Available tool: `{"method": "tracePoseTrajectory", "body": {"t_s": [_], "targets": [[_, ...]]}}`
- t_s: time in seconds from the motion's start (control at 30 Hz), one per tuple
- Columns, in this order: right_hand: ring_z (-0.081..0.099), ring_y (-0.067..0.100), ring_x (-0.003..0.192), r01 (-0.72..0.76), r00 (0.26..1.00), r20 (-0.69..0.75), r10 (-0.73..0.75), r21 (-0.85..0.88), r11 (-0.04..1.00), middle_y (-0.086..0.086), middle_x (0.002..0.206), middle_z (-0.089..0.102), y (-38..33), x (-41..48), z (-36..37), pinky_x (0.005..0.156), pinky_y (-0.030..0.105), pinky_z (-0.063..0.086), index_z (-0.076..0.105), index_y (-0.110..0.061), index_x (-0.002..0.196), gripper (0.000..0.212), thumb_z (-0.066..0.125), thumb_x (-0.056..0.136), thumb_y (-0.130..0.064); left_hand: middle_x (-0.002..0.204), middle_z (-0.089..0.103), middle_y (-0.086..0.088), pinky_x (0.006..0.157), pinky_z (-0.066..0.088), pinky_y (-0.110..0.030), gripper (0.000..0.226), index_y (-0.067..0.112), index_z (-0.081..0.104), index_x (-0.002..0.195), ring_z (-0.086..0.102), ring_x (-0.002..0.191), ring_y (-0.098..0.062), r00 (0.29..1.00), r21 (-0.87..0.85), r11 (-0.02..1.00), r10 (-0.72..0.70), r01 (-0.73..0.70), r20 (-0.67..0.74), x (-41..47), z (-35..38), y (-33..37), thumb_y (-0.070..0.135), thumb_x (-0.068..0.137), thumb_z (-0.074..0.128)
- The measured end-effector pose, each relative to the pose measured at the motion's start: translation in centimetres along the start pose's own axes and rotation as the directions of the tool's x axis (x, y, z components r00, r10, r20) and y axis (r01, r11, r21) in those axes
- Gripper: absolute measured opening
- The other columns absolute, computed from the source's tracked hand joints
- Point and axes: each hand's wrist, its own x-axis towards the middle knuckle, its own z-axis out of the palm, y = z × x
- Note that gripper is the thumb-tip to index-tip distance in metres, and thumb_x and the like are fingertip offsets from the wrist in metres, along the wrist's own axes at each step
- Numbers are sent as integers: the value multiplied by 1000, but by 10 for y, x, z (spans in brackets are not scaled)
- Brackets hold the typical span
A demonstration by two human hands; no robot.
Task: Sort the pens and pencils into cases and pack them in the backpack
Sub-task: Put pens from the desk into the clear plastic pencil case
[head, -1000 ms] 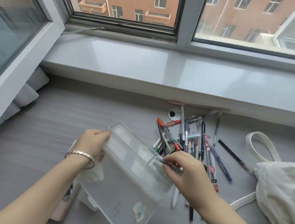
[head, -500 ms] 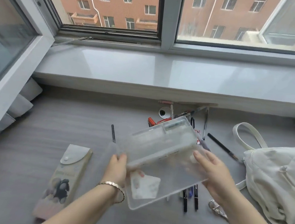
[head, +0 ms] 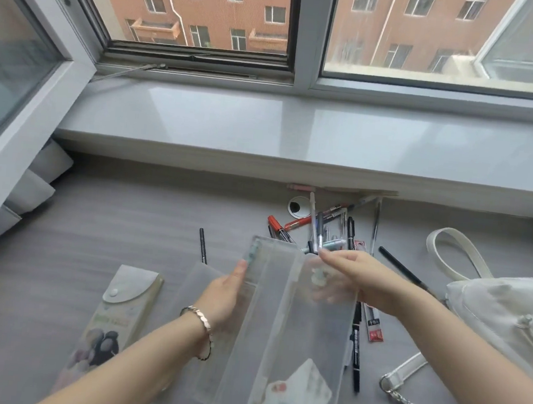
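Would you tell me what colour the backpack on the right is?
The backpack is off-white, seen best in the head view.

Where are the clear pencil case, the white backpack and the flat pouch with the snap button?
clear pencil case (head: 283, 325), head view, its see-through wall.
white backpack (head: 504, 306), head view, its front fabric.
flat pouch (head: 109, 323), head view, its printed front.
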Motion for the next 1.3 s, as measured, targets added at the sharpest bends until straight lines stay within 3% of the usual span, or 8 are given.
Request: {"method": "tracePoseTrajectory", "body": {"t_s": [0.07, 0.17, 0.4, 0.53, 0.63, 0.93, 1.1, 1.3], "targets": [[67, 20, 63, 5, 980, -199, -28, -113, 994, 8, 80, 71, -2, 14, -5, 54, 23, 55, 68, -10, 95, 32, 52, 91, -37, 68, 40, 7, 49, 29, -15, 43, 20, 44, 68, 38, 63, -8, 997, -39, 999, 15, -18, -74, 5, -6, 1, 45, 96, 24], [53, 18, 54, -133, 838, -514, -181, -516, 846, 2, 57, 56, 2, 40, -30, 52, 25, 45, 66, -7, 73, 26, 54, 90, -23, 63, 33, 9, 50, 23, -26, 41, 21, 39, 64, 34, 60, -9, 985, -99, 995, -45, 28, -167, 17, -20, 0, 43, 97, 29], [51, 16, 55, -311, 831, -507, -227, -763, 567, -2, 61, 51, 5, 76, -11, 43, 22, 38, 51, -15, 62, 27, 52, 88, -18, 66, 36, 6, 60, 29, -28, 43, 20, 39, 63, 38, 71, -20, 944, -193, 980, -108, 49, -312, 30, -38, 8, 46, 96, 30], [57, 26, 74, -335, 792, -531, -302, -791, 513, 6, 82, 56, 4, 77, -3, 56, 27, 38, 53, -8, 93, 17, 47, 92, -24, 63, 32, 8, 55, 25, -24, 44, 23, 34, 59, 31, 57, -12, 941, -198, 979, -107, 44, -322, 30, -38, 5, 49, 95, 30], [53, 24, 64, -356, 813, -513, -275, -812, 463, 2, 66, 50, 9, 77, -3, 50, 23, 42, 61, -8, 93, 22, 41, 96, -18, 64, 34, 8, 63, 30, -31, 44, 23, 36, 60, 36, 71, -20, 941, -204, 977, -124, 61, -316, 29, -37, 1, 50, 94, 30], [52, 30, 87, -335, 783, -567, -256, -731, 595, 17, 116, 41, 10, 76, 0, 68, 33, 42, 55, -5, 106, 24, 46, 93, -22, 65, 39, 9, 66, 33, -31, 42, 26, 41, 61, 42, 65, -18, 943, -225, 971, -149, 82, -298, 26, -29, 7, 51, 94, 30], [48, 33, 99, -463, 727, -639, -250, -726, 508, 24, 120, 41, 22, 69, -10, 74, 32, 42, 46, -2, 114, 26, 42, 89, 3, 63, 33, 8, 54, 22, -20, 42, 26, 33, 60, 29, 56, -7, 951, -226, 973, -117, 51, -288, 27, -28, 6, 50, 94, 30], [55, 34, 93, -408, 733, -638, -235, -689, 599, 21, 107, 56, 28, 67, -24, 64, 30, 35, 45, -1, 108, 23, 46, 86, 3, 63, 31, 8, 53, 20, -21, 42, 26, 32, 60, 28, 55, -8, 955, -196, 978, -119, 66, -272, 22, -26, 3, 50, 94, 29]]}}
